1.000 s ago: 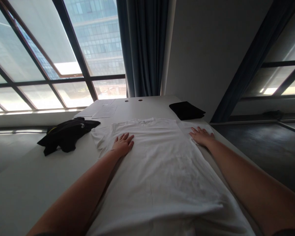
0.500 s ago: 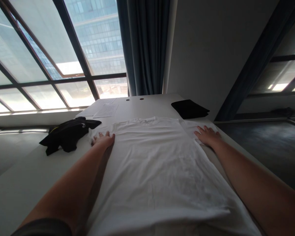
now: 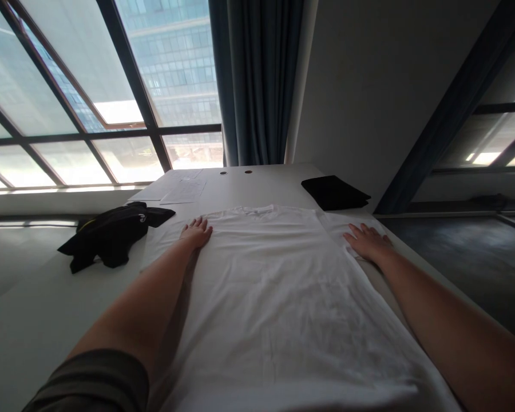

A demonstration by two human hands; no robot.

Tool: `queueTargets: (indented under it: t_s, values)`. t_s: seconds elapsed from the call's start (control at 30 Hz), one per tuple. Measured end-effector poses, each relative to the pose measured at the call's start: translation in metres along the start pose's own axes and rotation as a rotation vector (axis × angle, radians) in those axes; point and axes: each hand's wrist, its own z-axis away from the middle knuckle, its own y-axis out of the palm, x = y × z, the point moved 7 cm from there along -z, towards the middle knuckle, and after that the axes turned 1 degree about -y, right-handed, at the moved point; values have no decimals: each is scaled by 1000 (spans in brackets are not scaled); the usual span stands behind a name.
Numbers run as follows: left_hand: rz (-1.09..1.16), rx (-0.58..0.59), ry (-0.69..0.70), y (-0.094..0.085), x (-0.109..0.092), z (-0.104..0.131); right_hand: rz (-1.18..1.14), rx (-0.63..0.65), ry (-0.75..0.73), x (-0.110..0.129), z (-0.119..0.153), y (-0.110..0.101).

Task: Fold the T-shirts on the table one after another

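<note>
A white T-shirt (image 3: 266,286) lies spread on the table, its neckline at the far side and its body reaching toward me, with soft wrinkles across it. My left hand (image 3: 196,233) rests flat near the left shoulder, fingers stretched out on the cloth. On the right sleeve lies my right hand (image 3: 368,241), also flat with its fingers apart. Neither hand grips the fabric. The hem at the bottom of the view is partly cut off.
A crumpled black garment (image 3: 111,234) lies left of the shirt. A folded black cloth (image 3: 335,192) sits at the back right of the white table (image 3: 274,186). Sheets of paper (image 3: 183,191) lie at the back left. Beyond are windows and a blue curtain (image 3: 257,86).
My left hand has moved right and slightly away from me, off the left sleeve toward the shoulder. My right hand stays on the right sleeve. The view has shifted slightly.
</note>
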Motion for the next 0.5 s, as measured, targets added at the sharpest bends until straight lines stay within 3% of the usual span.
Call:
queueTargets:
  t_s: [0.3,0.5]
  values:
    - [59,22,-233,2,32,-20,24,-13,3,-1,1,0]
    - [45,19,-291,-4,51,-7,32,5,25,0,5,-3]
